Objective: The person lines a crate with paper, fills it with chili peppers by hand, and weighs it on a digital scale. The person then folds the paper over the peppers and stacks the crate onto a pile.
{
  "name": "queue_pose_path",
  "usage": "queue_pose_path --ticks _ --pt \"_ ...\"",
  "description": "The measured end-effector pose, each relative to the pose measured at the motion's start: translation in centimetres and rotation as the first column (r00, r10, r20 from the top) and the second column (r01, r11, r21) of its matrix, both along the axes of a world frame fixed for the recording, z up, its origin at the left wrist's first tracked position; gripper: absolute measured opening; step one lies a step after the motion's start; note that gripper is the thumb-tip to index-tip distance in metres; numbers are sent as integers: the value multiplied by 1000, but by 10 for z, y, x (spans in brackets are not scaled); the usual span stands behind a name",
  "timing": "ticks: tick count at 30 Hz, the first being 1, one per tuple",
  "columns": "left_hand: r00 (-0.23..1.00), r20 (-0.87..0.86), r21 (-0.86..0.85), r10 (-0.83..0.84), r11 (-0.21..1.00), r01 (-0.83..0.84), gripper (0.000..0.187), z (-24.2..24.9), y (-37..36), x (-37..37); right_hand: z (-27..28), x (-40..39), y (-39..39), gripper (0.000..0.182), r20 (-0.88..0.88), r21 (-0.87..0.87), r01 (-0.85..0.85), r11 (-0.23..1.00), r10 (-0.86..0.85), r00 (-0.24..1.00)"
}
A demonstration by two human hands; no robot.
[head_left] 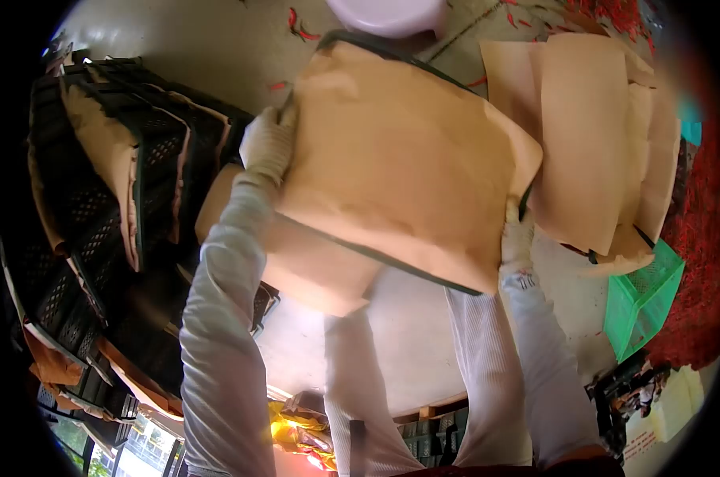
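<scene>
A dark plastic crate point(380, 266) with brown kraft paper point(408, 159) over its top is held up in front of me, tilted. My left hand point(266, 145), in a white glove, is closed on its left edge. My right hand point(517, 237), gloved too, grips the edge at the lower right; some of its fingers are hidden behind the crate. The paper hides whatever may lie inside. Beneath the crate, another sheet of brown paper point(316, 266) shows at the lower left, partly covered.
Black crates lined with paper point(157, 151) are stacked on the left. At the right stand another paper-lined crate point(586, 143) and a green basket point(644, 298), beside a heap of red chillies point(698, 246). A pale purple stool point(392, 14) is ahead.
</scene>
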State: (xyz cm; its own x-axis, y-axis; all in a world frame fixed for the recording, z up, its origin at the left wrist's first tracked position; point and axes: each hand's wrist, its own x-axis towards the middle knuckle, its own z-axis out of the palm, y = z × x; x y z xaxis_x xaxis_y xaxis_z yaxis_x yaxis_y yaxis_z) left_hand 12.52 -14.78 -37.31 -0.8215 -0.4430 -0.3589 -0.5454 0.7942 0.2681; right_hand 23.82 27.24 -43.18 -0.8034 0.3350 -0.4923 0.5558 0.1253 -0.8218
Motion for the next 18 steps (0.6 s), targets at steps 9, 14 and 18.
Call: queue_pose_path --ticks 9,14,18 --pt "916 9 318 400 868 -382 38 191 47 165 263 28 43 42 136 291 -225 930 193 972" --pt "830 151 352 537 756 -552 33 295 56 273 372 41 39 45 145 398 -429 811 406 902" --pt "797 45 285 602 757 -588 34 365 43 335 443 54 -2 47 120 271 -574 773 565 816"
